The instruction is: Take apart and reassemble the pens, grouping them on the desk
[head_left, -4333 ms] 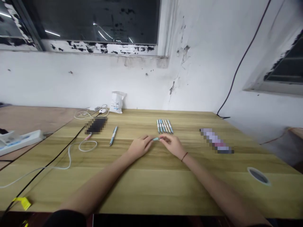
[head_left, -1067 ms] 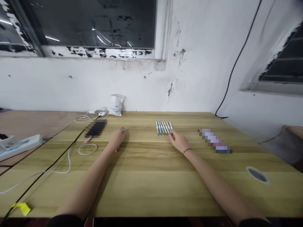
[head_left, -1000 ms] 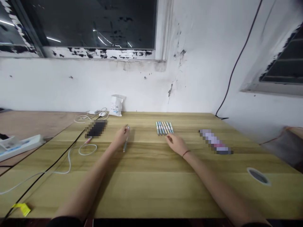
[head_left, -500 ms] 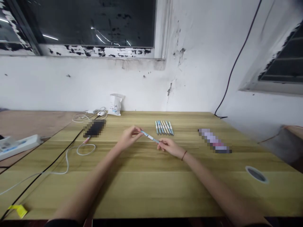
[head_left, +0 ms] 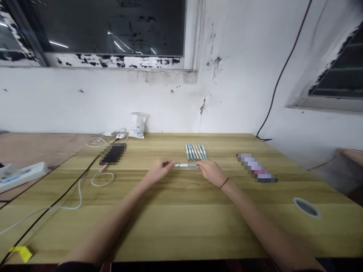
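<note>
A slim light-blue and white pen (head_left: 185, 165) lies level from left to right between my two hands, close to the tabletop. My left hand (head_left: 161, 169) pinches its left end with thumb and fingers. At the other end, my right hand (head_left: 211, 172) is closed on the tip, and a thin dark red band circles that wrist. Just behind the pen, several similar pens (head_left: 195, 152) in blue, white and cream lie side by side in a row. The fingers hide both ends of the held pen.
On the wooden table (head_left: 181, 219), a blurred dark device (head_left: 114, 153) with a white cable (head_left: 81, 192) is at left. A white packet (head_left: 137, 125) stands by the wall. A blurred pale object (head_left: 256, 168) and a round cable hole (head_left: 306, 207) are at right, a yellow tag (head_left: 25, 253) front left.
The pen has gone from slanting to level and come lower towards the table. My left hand has moved down, and my right hand slightly up and to the right.
</note>
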